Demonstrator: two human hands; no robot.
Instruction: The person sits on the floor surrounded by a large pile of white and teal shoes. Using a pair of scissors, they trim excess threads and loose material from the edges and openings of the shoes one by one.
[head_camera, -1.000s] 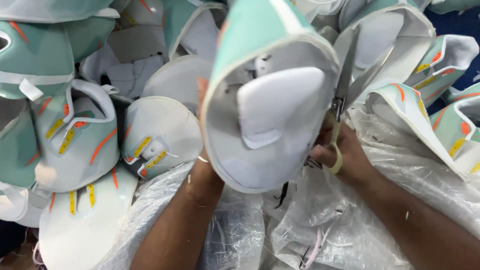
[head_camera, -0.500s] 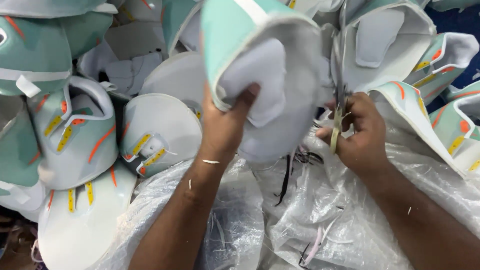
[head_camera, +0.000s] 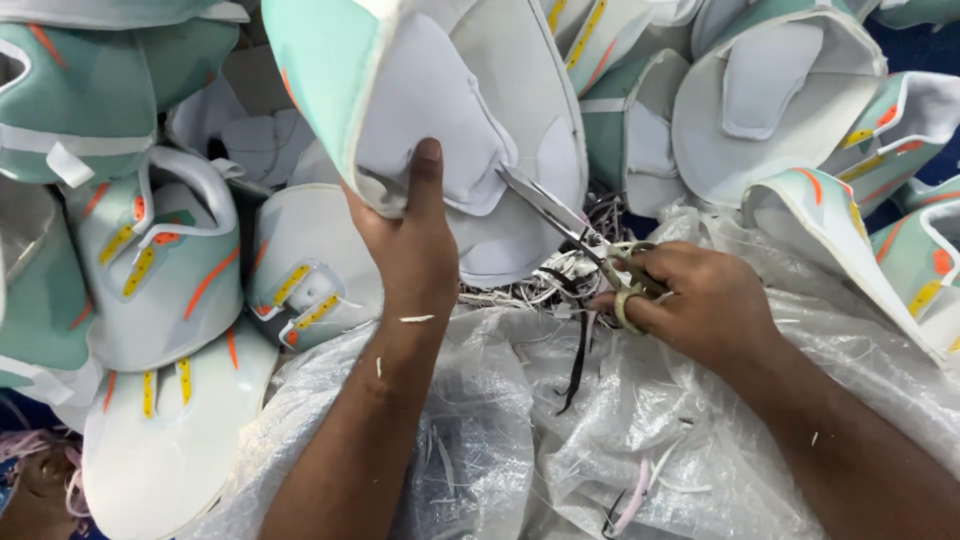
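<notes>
Left hand (head_camera: 408, 245): reaching up, gripping the shoe upper (head_camera: 440, 120), thumb pressing its white lining.
Right hand (head_camera: 690, 300): fingers clenching scissors (head_camera: 575, 225), blades pointing at the upper's edge.

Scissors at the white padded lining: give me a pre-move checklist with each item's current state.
1. Left hand grips the shoe upper, thumb pressed on the white padded lining: ok.
2. Right hand has fingers through the scissors loops: ok.
3. Blade tips at the lining's edge: ok.
4. Thumb clear of the blades: ok, apart though close.
5. Blades open enough to cut: cannot tell.
6. Clear plastic sheet lies below to catch the trimmings: ok.
</notes>
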